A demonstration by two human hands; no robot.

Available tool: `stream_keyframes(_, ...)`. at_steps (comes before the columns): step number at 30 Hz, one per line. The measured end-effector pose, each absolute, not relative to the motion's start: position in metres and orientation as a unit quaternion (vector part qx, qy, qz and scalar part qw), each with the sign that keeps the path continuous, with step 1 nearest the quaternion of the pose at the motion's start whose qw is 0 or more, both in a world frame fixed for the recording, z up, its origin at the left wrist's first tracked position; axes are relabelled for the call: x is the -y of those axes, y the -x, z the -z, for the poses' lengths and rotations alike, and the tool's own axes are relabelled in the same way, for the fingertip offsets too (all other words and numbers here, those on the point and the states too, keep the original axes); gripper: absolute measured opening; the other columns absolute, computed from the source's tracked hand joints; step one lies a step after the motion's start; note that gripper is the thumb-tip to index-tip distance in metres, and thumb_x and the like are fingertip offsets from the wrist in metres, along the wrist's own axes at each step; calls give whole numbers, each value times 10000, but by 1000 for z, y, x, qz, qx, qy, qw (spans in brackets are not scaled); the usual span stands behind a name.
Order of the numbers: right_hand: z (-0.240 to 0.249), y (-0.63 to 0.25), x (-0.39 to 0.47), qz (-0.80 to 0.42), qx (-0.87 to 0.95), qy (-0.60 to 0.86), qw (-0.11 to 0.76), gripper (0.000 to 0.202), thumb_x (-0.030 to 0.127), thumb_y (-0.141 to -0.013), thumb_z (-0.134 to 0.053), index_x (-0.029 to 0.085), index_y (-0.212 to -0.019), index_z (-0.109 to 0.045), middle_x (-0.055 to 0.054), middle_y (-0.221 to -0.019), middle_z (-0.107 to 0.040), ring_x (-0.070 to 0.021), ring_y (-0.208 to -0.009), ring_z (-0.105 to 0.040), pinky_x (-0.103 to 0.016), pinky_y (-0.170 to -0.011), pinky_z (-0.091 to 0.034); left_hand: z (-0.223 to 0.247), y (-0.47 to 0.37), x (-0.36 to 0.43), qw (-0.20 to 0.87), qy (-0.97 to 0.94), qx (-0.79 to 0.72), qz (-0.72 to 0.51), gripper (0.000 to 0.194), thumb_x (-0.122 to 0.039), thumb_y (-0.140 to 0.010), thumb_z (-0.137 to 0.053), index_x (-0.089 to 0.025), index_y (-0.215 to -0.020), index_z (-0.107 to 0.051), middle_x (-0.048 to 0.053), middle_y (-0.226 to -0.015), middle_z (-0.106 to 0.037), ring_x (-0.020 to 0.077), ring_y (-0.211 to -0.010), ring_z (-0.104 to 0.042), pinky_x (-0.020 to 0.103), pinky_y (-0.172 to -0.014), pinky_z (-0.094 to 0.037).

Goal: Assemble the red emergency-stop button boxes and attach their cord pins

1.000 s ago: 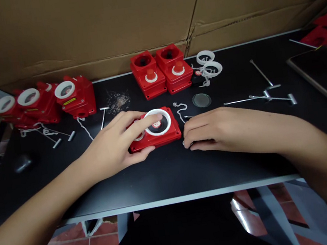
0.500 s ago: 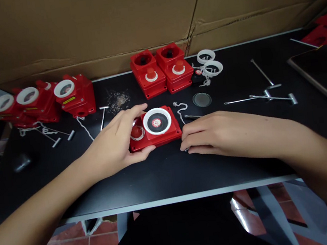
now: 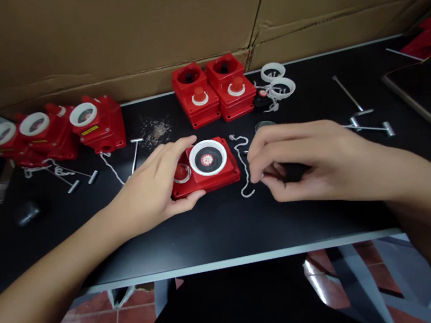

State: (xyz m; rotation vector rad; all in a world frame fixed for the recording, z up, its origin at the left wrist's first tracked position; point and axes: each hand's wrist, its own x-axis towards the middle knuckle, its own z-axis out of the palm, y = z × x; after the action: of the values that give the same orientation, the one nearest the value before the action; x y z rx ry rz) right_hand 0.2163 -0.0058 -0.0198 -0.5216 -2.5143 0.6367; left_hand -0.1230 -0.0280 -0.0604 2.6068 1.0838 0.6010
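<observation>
My left hand (image 3: 158,183) grips the left end of a red box (image 3: 223,178), thumb on the near side and fingers over the far side. A white ring (image 3: 193,165) surrounds a dark disc with a red and white label on top of the box. Just right of the box lies a wavy white cord (image 3: 246,170) on the black table. My right hand (image 3: 299,160) is raised beside the cord, its fingertips pinched together; whatever they may hold is too small to make out. Behind its fingers, a clear round disc (image 3: 264,124) is partly hidden.
Two red boxes (image 3: 200,107) stand at the back, with white rings (image 3: 282,88) beside them. More red units (image 3: 104,123) sit at the left. Small metal hammers (image 3: 371,129) and a dark tablet-like object (image 3: 430,94) are at the right. Debris (image 3: 155,131) lies behind my left hand.
My right hand has lifted off the cord's near end and moved right, uncovering the cord and covering part of the clear disc. My left hand keeps its grip on the box.
</observation>
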Motion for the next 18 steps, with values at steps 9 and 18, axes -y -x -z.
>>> stream_keyframes(9, 34, -200, 9, -182, 868, 232, 400, 104, 98, -1000, -752, 173, -1060, -712, 2, -1048, -763, -14, -874, -701, -157, -788, -612, 61, 122, 28, 123, -897, -370, -209, 863, -391, -1076, -805, -231, -1794, -354, 200, -1628, -669, 396, -1416, -743, 575, -1194, -675)
stream_keyframes(18, 42, -197, 11, -183, 886, 258, 339, 63, 168, -1065, -673, 197, -1026, -714, -6, -1047, -792, -43, -851, -696, -212, -792, -603, 61, 123, 27, 115, -901, -359, -213, 857, -424, -1094, -798, -232, -1788, -334, 201, -1623, -671, 406, -1440, -739, 591, -1186, -684)
